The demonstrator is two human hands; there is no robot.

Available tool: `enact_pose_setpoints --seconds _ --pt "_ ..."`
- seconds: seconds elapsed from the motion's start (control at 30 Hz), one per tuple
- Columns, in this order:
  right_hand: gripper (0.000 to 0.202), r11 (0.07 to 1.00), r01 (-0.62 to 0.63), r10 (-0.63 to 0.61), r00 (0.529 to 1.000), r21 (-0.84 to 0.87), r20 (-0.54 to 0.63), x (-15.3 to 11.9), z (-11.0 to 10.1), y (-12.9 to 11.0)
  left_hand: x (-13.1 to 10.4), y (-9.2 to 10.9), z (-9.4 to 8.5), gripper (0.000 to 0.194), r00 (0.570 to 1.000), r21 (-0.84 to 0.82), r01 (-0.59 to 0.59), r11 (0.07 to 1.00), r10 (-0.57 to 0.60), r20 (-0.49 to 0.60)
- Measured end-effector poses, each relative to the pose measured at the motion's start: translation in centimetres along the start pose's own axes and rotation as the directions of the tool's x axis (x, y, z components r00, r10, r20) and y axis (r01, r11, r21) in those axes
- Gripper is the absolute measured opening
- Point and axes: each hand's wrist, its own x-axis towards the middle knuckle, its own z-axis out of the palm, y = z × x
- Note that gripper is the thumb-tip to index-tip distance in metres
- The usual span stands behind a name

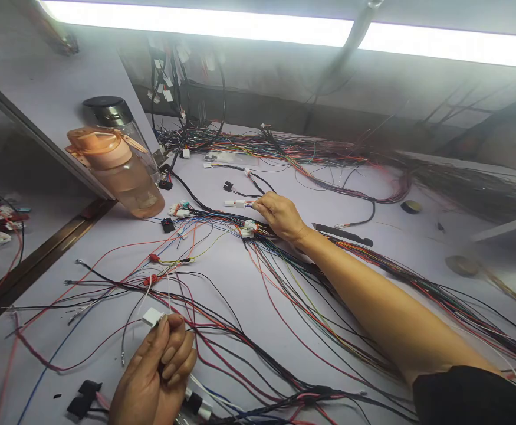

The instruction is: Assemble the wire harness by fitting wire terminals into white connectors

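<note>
Bottles and hands by twos, wires (249, 143) past counting
One left hand (151, 366) and one right hand (279, 215); one orange-lidded bottle (127, 186) and one black-lidded bottle (105, 106); two red connectors (150, 280); at least three black connectors (168, 225); one white connector (153, 317) in the left hand, several more on the surface (209, 254); one dark flat strip (350, 236); two round flat pieces (411, 206).

I can read no text, label, brand, number or sign anywhere in my view. No lettering is legible to me on the white connector (153, 317) in my left hand (160, 366), between seven and eight o'clock, on the peach-lidded water bottle (127, 184) between nine and ten o'clock, or on the dark round disc (411, 206) at three o'clock.
</note>
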Motion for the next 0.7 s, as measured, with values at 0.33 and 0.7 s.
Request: enact_pose_setpoints --seconds 0.33,0.7 --pt "0.027 1.0 -0.022 0.022 0.999 -0.004 0.033 0.3 -0.1 -0.1 0.0 0.1 0.1 0.03 1.0 0.006 -0.007 1.0 0.007 0.015" --pt "0.034 0.966 -0.249 0.237 0.958 0.062 0.163 1.3 -1.5 -1.4 0.1 0.1 0.4 0.03 1.0 0.026 0.004 1.0 -0.004 0.003"
